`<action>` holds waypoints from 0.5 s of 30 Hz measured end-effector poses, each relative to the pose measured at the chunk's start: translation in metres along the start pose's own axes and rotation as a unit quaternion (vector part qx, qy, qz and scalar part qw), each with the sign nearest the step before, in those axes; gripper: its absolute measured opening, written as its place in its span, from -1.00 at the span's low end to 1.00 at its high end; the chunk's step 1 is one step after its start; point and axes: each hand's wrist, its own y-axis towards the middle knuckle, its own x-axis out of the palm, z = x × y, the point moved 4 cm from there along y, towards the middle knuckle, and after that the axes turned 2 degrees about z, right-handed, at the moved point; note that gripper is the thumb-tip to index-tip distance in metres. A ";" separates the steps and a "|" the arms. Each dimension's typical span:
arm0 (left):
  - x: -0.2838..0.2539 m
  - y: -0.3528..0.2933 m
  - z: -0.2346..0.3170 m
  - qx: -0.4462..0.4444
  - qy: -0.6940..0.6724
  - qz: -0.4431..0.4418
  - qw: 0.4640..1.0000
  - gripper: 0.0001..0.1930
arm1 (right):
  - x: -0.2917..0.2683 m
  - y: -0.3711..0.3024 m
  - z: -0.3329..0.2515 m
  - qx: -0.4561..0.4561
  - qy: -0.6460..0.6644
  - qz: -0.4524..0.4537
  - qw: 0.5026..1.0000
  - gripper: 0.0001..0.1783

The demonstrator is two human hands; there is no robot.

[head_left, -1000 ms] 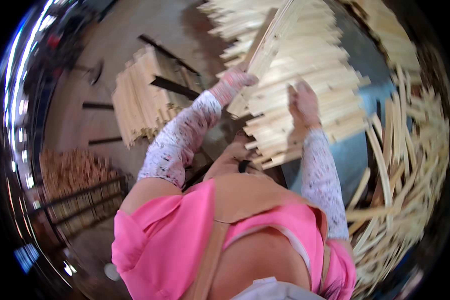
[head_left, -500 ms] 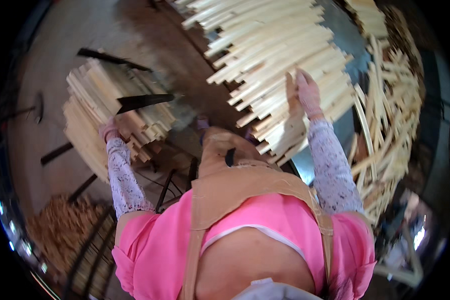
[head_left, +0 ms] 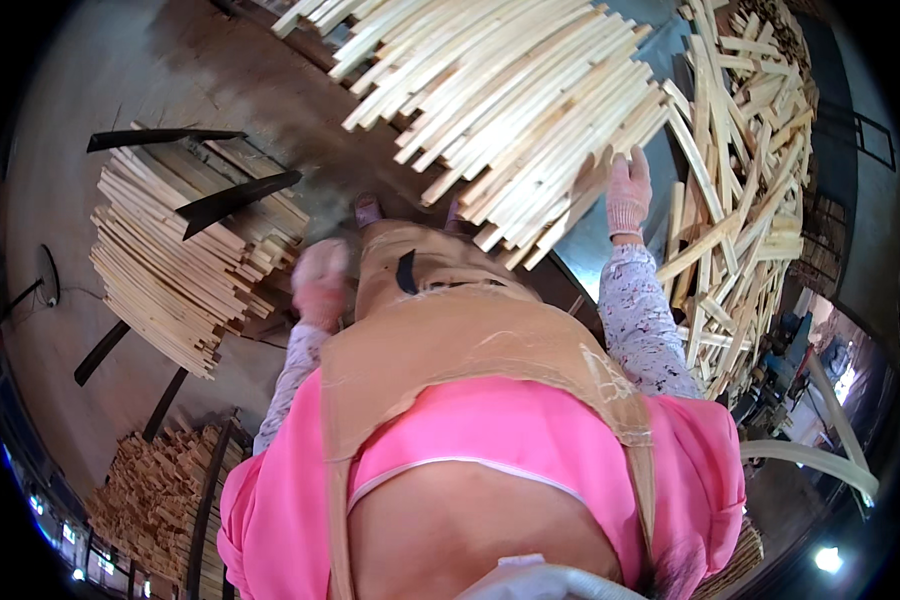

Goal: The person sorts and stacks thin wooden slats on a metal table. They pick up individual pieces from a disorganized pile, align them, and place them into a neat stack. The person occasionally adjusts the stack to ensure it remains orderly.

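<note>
Pale wooden strips [head_left: 530,110] lie side by side in a wide layer on a grey metal table [head_left: 592,245]. At their right-hand ends is my right hand [head_left: 628,195], in a pinkish knitted glove. Its fingers stretch upward beside the nearest strips, holding nothing that I can see; whether they touch the wood is unclear. My left hand [head_left: 320,285], gloved alike, hangs between my apron and a stack of strips [head_left: 170,265] on the left. Motion smears its fingers, and no wood shows in it. The stack sits between black upright arms [head_left: 235,203].
Beyond the table's right side lies a tangled heap of loose strips [head_left: 735,230]. At lower left, many short wood pieces [head_left: 160,490] are piled behind a dark metal frame [head_left: 205,490]. A pale curved bar [head_left: 815,460] juts in at lower right.
My left hand has come off the left stack and moved right, toward my body. My right hand has slid from on top of the strips to their right ends. The view has shifted.
</note>
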 end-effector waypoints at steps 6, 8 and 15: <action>0.135 0.070 0.111 -0.296 -0.351 -0.188 0.869 -0.53 | 0.004 0.021 0.141 0.093 0.073 -0.080 0.990 -0.22; 0.128 0.068 0.120 -0.275 -0.355 -0.182 0.875 -0.55 | 0.017 -0.007 0.110 0.042 0.080 -0.196 0.977 -0.19; 0.019 0.042 0.191 -0.154 -0.318 -0.146 0.924 -0.70 | -0.018 -0.026 0.072 0.037 0.008 -0.150 0.988 -0.04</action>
